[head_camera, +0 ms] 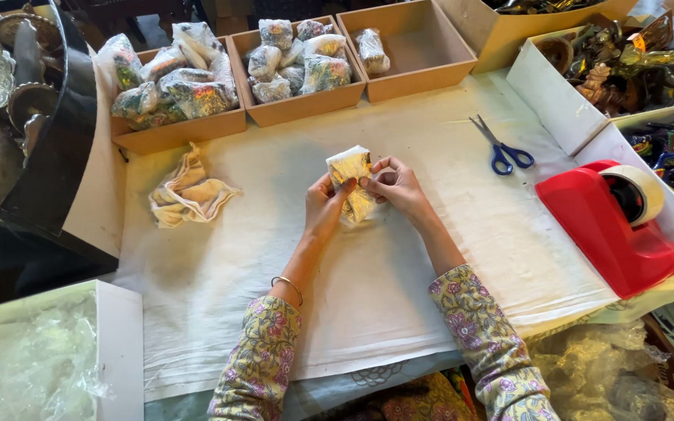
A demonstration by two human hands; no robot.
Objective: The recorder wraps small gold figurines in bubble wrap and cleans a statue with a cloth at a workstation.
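Nearest the camera, two forearms in floral sleeves reach out over a white cloth that covers the worktable; a thin bangle circles the left wrist. To the near left stands a white box with crinkled clear plastic inside, and more clear wrap lies at the near right.

At mid-table the left hand and the right hand meet around a small wrapped bundle, shiny and covered in clear plastic. Fingers of both hands are curled closed on it, thumbs and fingertips pinching its wrapping, and it sits between the hands just above the cloth.

Left of the hands lies a crumpled cream rag. To the right are blue-handled scissors and a red tape dispenser.

Along the far edge stand three shallow brown trays: the left tray and middle tray are filled with similar wrapped bundles, while the right tray holds one. Metal ornaments fill boxes at the far right.
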